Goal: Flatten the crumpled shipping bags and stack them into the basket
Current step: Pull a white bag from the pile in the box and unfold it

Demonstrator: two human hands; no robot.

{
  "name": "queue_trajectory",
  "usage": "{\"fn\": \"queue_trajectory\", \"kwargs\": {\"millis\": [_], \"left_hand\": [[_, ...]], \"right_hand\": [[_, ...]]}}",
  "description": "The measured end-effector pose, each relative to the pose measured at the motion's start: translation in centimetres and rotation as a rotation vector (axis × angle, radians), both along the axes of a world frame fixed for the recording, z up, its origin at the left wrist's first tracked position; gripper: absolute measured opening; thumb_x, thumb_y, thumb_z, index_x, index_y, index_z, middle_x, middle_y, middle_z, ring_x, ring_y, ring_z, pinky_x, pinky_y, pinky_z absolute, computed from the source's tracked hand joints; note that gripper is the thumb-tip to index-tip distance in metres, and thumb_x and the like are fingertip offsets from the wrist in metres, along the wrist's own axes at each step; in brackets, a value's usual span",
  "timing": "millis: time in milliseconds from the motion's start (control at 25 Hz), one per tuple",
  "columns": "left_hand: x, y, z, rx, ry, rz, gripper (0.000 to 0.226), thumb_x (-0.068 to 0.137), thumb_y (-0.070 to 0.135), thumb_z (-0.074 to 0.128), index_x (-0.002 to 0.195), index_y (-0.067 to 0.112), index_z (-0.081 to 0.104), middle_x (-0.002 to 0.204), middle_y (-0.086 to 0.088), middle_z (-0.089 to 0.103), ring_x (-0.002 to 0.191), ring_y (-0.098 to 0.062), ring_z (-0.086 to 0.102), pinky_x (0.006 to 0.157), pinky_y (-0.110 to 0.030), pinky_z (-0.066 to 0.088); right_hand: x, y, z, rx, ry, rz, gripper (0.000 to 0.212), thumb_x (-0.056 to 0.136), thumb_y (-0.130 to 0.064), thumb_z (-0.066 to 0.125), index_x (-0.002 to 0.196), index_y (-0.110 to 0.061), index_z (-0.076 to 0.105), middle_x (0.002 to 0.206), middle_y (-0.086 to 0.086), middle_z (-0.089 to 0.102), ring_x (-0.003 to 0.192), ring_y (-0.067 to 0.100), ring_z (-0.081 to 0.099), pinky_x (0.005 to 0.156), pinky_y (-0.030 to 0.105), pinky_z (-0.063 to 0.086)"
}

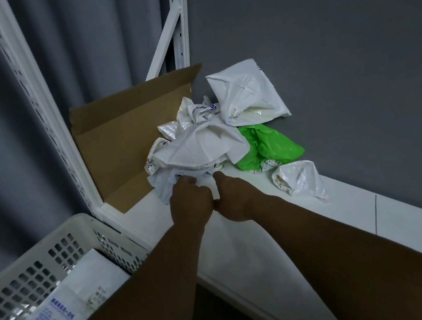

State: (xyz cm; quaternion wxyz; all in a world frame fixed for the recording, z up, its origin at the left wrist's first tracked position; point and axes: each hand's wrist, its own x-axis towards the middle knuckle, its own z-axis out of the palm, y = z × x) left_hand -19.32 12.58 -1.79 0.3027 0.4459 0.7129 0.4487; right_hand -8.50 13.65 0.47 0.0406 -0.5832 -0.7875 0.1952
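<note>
Pale grey bag (pixel 165 189), lowest in the crumpled pile (pixel 201 144) on the white shelf (pixel 355 219), is gripped by the left hand (pixel 191 204) with curled fingers. The right hand (pixel 232 198) meets its edge, hold unclear. A green bag (pixel 269 146) lies beside. The basket (pixel 39 263) sits lower left.

We stretch both bare arms forward, forearms converging until the hands sit side by side, touching. Our left hand (pixel 191 205) shows its back, its fingers (pixel 189 182) curled into the edge of a bag (pixel 164 189). Our right hand (pixel 232 201) lies beside it, its fingers tucked forward and down, their grip hidden from us.
</note>
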Motion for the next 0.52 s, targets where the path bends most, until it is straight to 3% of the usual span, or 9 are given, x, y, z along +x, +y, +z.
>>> {"fn": "queue_trajectory", "kwargs": {"millis": [160,280,320,400,440,520], "left_hand": [[0.0,0.6,2.2,0.090,-0.059,-0.009,0.038,0.091,0.002,0.055,0.128,0.004,0.056,0.120,-0.014,0.064,0.113,-0.031,0.061,0.097,-0.037,0.049],[-0.5,1.4,0.2,0.143,-0.241,-0.008,0.035,0.093,-0.001,0.052,0.128,0.004,0.056,0.116,-0.011,0.063,0.106,-0.028,0.060,0.100,-0.043,0.049],[-0.8,1.6,-0.6,0.191,-0.326,-0.025,0.027,0.093,0.004,0.058,0.119,0.006,0.063,0.112,-0.011,0.067,0.103,-0.025,0.062,0.098,-0.037,0.050],[-1.5,3.2,-2.0,0.157,-0.501,0.021,0.006,0.088,0.025,0.071,0.093,0.027,0.072,0.088,0.001,0.070,0.084,-0.013,0.064,0.080,-0.019,0.051],[-1.9,3.3,-1.8,0.111,-0.556,0.049,0.005,0.092,0.025,0.065,0.091,0.030,0.067,0.080,0.004,0.066,0.078,-0.011,0.059,0.073,-0.019,0.049],[-2.2,3.8,-0.2,0.098,-0.667,0.093,0.018,0.102,0.012,0.044,0.089,0.017,0.057,0.068,0.002,0.060,0.072,-0.013,0.053,0.068,-0.023,0.046]], "right_hand": [[-0.7,2.0,1.2,0.099,0.077,-0.002,0.054,0.096,-0.016,0.059,0.142,0.000,0.035,0.129,0.022,0.058,0.117,0.037,0.058,0.086,0.032,0.043],[-1.7,4.0,1.7,0.122,0.070,0.014,0.074,0.096,-0.016,0.058,0.157,-0.008,0.016,0.143,0.024,0.043,0.129,0.038,0.049,0.104,0.042,0.043],[-2.2,4.5,1.8,0.115,0.070,0.019,0.079,0.096,-0.015,0.058,0.159,-0.012,0.012,0.147,0.024,0.036,0.133,0.038,0.044,0.109,0.045,0.039],[-3.3,5.8,2.0,0.106,0.083,0.008,0.081,0.096,-0.014,0.057,0.160,-0.019,0.008,0.152,0.023,0.026,0.139,0.038,0.037,0.114,0.044,0.034],[-4.0,6.5,2.1,0.093,0.091,-0.006,0.081,0.097,-0.014,0.057,0.160,-0.020,0.007,0.154,0.024,0.023,0.140,0.039,0.036,0.114,0.042,0.034],[-5.0,7.9,2.4,0.078,0.103,-0.045,0.082,0.096,-0.012,0.056,0.160,-0.023,0.007,0.157,0.025,0.019,0.139,0.039,0.037,0.112,0.040,0.034]]}}
